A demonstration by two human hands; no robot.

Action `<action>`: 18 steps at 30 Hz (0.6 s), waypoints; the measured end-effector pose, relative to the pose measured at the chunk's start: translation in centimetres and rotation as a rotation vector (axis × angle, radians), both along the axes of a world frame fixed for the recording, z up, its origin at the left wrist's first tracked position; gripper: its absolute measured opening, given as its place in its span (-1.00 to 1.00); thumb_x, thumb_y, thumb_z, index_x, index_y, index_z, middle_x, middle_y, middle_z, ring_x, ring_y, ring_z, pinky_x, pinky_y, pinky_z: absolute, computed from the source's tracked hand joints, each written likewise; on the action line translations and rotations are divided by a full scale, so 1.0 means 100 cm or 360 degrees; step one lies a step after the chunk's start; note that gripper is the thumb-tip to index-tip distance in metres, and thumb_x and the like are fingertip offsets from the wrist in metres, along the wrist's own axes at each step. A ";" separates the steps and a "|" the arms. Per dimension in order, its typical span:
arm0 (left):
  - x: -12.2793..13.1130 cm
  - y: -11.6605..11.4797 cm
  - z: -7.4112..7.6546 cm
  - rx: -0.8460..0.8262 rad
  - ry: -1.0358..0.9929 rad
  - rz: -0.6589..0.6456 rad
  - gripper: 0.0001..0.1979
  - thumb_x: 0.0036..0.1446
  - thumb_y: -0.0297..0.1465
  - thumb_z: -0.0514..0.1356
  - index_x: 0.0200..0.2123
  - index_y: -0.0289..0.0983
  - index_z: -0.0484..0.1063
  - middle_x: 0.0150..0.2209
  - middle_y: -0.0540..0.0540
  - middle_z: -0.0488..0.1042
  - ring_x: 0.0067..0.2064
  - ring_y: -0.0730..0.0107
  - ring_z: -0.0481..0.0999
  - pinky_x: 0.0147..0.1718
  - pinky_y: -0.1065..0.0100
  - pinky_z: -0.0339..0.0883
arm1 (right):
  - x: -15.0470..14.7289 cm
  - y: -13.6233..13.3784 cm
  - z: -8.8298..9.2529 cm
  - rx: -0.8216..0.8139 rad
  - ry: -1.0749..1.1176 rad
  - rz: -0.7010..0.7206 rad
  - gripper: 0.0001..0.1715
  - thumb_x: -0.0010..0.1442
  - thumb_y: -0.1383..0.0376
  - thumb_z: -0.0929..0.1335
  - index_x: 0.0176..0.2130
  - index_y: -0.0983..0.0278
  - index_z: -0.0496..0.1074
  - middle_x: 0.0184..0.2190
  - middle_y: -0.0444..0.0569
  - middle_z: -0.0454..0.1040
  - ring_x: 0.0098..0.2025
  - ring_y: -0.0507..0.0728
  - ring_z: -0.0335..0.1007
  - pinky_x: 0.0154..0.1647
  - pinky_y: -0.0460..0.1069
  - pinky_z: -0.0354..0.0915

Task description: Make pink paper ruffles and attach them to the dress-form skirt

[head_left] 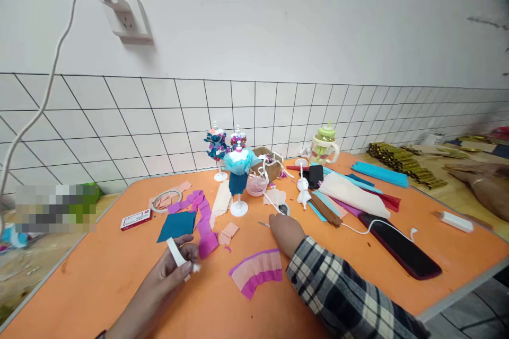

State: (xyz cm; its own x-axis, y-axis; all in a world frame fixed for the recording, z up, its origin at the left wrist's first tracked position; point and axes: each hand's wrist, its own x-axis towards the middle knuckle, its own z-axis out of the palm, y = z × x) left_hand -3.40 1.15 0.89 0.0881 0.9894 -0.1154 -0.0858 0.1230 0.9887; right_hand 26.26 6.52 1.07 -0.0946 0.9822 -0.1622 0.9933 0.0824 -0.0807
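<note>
My left hand [174,263] is closed on a white strip [175,251] that sticks up between thumb and fingers; a small white tuft shows at the fingertips. My right hand [287,233] rests low over the table, its fingers curled and mostly hidden. A thin metal tip [263,224] pokes out to its left, and a dark and silvery object [283,208] lies just beyond it. Between the hands lies a gathered pink and magenta crepe piece [258,271]. Past them stands a small white dress form [239,180] wearing a teal skirt and light blue ruffle.
Dark teal paper [177,225] and a magenta crepe strip [205,228] lie left of centre, near a small box [135,219]. Two decorated forms, one a blue-purple form [217,147], stand behind. Rightward are a phone [401,248], coloured crepe strips [326,209] and a green-lidded cup [325,145].
</note>
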 end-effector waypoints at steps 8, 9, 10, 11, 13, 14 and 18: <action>-0.001 0.000 -0.011 -0.0136 -0.0361 0.0097 -0.37 -0.20 -0.31 0.52 0.01 -0.08 0.46 -0.19 -0.04 0.57 -0.09 0.12 0.48 -0.04 0.23 0.32 | 0.011 -0.002 0.002 -0.0009 -0.0021 -0.0047 -0.63 0.33 0.61 0.20 0.03 0.43 0.43 -0.02 0.26 0.51 -0.03 0.26 0.58 -0.13 0.07 0.42; -0.001 0.000 -0.012 -0.0168 -0.0411 0.0063 -0.34 -0.23 -0.30 0.53 0.01 -0.07 0.47 -0.19 -0.04 0.57 -0.07 0.09 0.48 -0.02 0.21 0.32 | 0.014 0.000 0.000 0.0006 -0.0014 -0.0043 -0.62 0.33 0.60 0.20 0.04 0.42 0.43 -0.03 0.27 0.51 -0.04 0.27 0.58 -0.16 0.06 0.41; -0.001 -0.001 -0.012 -0.0184 -0.0450 0.0036 -0.32 -0.26 -0.29 0.54 0.01 -0.07 0.48 -0.20 -0.04 0.56 -0.05 0.07 0.48 0.01 0.20 0.32 | 0.016 0.003 -0.003 0.0020 -0.0006 -0.0038 -0.63 0.34 0.58 0.19 0.04 0.42 0.42 -0.03 0.27 0.51 -0.05 0.28 0.58 -0.18 0.06 0.39; -0.001 -0.001 -0.012 -0.0175 -0.0484 0.0006 -0.31 -0.29 -0.27 0.55 0.01 -0.07 0.49 -0.22 -0.04 0.56 -0.04 0.05 0.48 0.01 0.18 0.32 | 0.019 0.006 -0.007 0.0034 0.0001 -0.0034 -0.62 0.35 0.56 0.18 0.05 0.41 0.42 -0.04 0.26 0.51 -0.05 0.29 0.58 -0.18 0.06 0.38; 0.001 -0.001 -0.011 -0.0191 -0.0442 -0.0023 -0.35 -0.21 -0.31 0.53 0.04 -0.07 0.50 -0.27 -0.03 0.54 -0.04 0.09 0.48 -0.01 0.22 0.31 | 0.025 0.011 -0.014 0.0060 0.0017 -0.0023 -0.62 0.36 0.54 0.17 0.06 0.41 0.41 -0.01 0.27 0.49 -0.04 0.29 0.56 -0.17 0.06 0.35; 0.001 -0.001 -0.011 -0.0202 -0.0435 -0.0026 -0.41 -0.12 -0.27 0.51 0.04 -0.08 0.51 -0.27 -0.04 0.54 -0.07 0.12 0.48 -0.03 0.23 0.32 | 0.027 0.013 -0.017 0.0071 0.0029 -0.0014 -0.62 0.36 0.53 0.18 0.06 0.41 0.42 0.01 0.28 0.48 -0.04 0.28 0.56 -0.15 0.06 0.34; 0.005 -0.002 -0.010 -0.0167 -0.0321 -0.0029 -0.54 0.06 -0.20 0.45 0.03 -0.14 0.52 -0.35 -0.04 0.52 -0.14 0.21 0.50 -0.11 0.30 0.35 | 0.037 0.018 -0.026 0.0102 0.0117 0.0017 -0.67 0.35 0.46 0.23 0.00 0.36 0.49 0.03 0.24 0.49 0.00 0.27 0.52 -0.10 0.06 0.30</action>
